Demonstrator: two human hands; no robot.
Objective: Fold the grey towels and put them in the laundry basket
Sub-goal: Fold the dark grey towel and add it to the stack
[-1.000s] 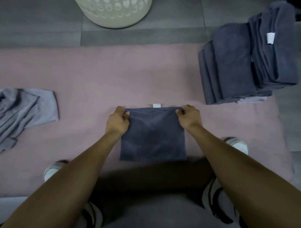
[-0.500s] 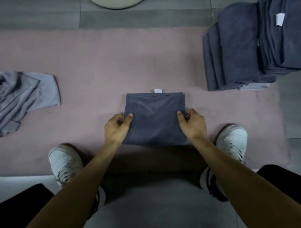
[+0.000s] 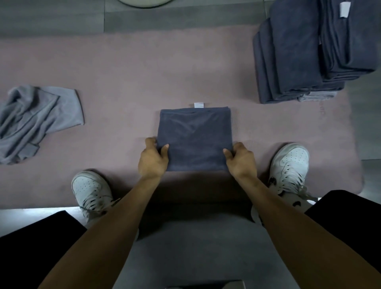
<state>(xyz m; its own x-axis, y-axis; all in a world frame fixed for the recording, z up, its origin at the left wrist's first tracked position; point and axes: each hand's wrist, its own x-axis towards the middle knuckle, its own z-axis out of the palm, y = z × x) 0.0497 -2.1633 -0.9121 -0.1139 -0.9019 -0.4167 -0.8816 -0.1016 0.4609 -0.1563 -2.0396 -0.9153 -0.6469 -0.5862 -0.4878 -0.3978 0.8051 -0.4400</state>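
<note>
Grip: left hand (image 3: 153, 159) and right hand (image 3: 240, 160) each pinch a near corner of the folded dark grey towel (image 3: 194, 138), thumbs on top. Location: flat on pink mat (image 3: 127, 78). Change: hands have moved from the far edge to the near corners, so folding looks complete and lifting likely follows. Laundry basket (image 3: 144, 2): far edge, barely visible.

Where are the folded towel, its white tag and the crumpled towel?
folded towel (image 3: 194, 134): head view, middle of its top face.
white tag (image 3: 198, 105): head view, centre of the tag at the far edge.
crumpled towel (image 3: 39, 121): head view, its bunched middle.
</note>
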